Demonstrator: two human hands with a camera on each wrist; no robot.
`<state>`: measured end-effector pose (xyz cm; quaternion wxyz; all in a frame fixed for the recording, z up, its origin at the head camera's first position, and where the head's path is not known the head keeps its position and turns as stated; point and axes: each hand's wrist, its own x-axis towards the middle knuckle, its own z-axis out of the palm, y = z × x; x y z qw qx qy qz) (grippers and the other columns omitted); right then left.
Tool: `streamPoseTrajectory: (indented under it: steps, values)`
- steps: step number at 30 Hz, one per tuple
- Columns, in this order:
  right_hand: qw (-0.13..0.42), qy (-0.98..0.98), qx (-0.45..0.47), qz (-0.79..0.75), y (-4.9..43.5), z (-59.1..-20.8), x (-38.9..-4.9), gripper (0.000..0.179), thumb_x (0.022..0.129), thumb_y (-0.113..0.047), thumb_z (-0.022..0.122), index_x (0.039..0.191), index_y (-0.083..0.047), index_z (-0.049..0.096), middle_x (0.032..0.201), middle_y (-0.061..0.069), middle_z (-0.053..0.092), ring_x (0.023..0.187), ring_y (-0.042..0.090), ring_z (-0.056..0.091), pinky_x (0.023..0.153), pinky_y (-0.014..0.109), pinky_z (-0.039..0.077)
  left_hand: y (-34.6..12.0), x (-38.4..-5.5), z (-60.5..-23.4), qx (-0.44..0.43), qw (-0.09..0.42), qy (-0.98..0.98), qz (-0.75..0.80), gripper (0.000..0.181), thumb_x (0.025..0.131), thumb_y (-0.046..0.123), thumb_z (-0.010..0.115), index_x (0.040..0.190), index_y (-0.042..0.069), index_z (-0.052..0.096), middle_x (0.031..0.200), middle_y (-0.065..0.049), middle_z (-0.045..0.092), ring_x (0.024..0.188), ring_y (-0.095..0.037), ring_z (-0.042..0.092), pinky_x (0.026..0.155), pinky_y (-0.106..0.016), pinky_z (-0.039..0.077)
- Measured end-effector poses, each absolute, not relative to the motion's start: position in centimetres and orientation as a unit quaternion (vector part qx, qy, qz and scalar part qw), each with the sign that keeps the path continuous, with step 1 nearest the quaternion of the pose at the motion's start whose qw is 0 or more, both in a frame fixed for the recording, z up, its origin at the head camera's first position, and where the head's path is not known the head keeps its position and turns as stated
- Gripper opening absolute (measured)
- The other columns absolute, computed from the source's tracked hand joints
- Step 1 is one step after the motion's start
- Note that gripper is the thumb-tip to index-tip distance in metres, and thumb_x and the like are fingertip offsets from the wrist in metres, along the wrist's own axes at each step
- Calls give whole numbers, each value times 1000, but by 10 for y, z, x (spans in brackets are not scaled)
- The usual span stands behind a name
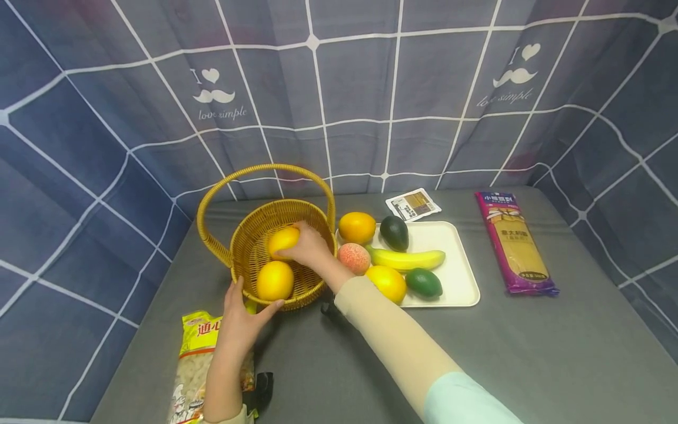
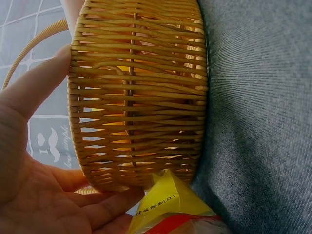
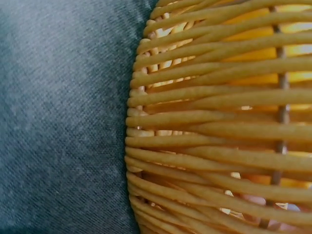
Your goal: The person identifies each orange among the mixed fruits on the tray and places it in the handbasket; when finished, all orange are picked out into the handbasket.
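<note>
While the upper yellow fruit (image 1: 282,240) is inside the basket (image 1: 265,216), near another yellow fruit (image 1: 275,281), your right grip (image 1: 309,244) holds it; your left hand (image 1: 241,318), spread wide, braces the near side. Placing or lifting, can't tell; next move likely calls for a steady basket.

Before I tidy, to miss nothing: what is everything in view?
basket: 1, golden, left
orange fruits: 4, golden, two in basket, two at tray
tray: 1, white, centre
peach: 1, pinkish, tray edge
banana: 1, yellow, on tray
green fruits: 2, dark, on tray
packet: 1, whitish, behind tray
noodle pack: 1, purple, right
pasta bag: 1, yellow, front left
curtain: count unclear, bluish, behind
tablecloth: 1, grey, underneath
dark pieces: 2, black, wrists
sleeves: 2, cream, right also blue
left hand: 1, on basket rim
right hand: 1, in basket, gripping orange fruit
</note>
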<state>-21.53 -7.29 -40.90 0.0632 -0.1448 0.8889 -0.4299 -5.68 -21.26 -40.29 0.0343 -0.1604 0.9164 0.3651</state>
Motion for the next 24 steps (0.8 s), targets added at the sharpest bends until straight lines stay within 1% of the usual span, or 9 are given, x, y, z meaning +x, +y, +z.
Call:
streamPoseTrajectory:
  steps: [7, 16, 24]
  values:
    - [70, 895, -155, -413, -74, -412, -214, 84, 72, -46, 81, 138, -9, 45, 123, 7, 57, 105, 20, 56, 90, 35, 47, -213, -56, -405, -158, 35, 915, 371, 120, 78, 66, 66, 155, 5, -2, 157, -27, -1, 141, -48, 12, 108, -63, 18]
    - [82, 892, -169, -410, -75, -415, -216, 88, 75, -46, 79, 144, -7, 41, 129, 9, 56, 111, 22, 56, 94, 36, 45, -213, -57, -406, -161, 32, 917, 364, 115, 81, 57, 69, 155, 5, -2, 157, -27, -1, 141, -48, 11, 107, -64, 18]
    - [72, 896, -173, -402, -75, -414, -215, 88, 76, -47, 78, 145, -9, 39, 133, 8, 55, 114, 22, 55, 96, 37, 44, -213, -58, -407, -164, 31, 916, 365, 116, 80, 58, 70, 155, 5, -2, 157, -27, -1, 140, -48, 11, 107, -64, 18]
